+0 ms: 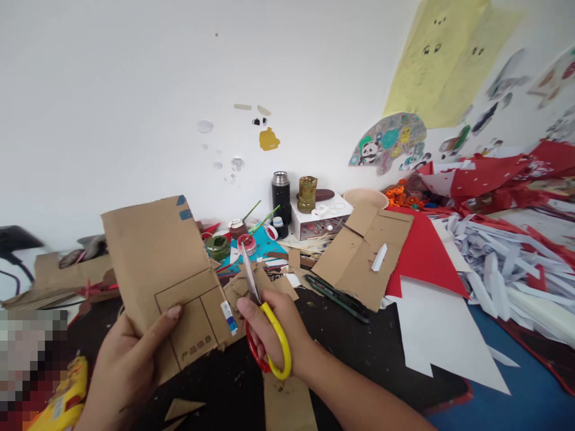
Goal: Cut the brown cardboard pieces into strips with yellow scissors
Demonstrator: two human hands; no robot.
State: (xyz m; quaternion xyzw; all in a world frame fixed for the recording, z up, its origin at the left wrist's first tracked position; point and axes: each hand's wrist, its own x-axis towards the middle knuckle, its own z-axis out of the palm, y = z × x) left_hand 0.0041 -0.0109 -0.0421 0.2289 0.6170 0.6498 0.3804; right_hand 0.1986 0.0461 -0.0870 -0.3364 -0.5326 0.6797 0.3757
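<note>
Pinches cardboard (157,257) in the left grip (123,359) and clasps scissors (252,284) in the right grip (278,326) above the cluttered desk (220,383).

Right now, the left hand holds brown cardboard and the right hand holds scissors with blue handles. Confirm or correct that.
Not blue: the head view shows the right hand holding scissors with red and yellow handles. The left hand does hold brown cardboard.

Dark characters (196,347) reading "产品信息" stand low on the held cardboard sheet (150,257).
</note>
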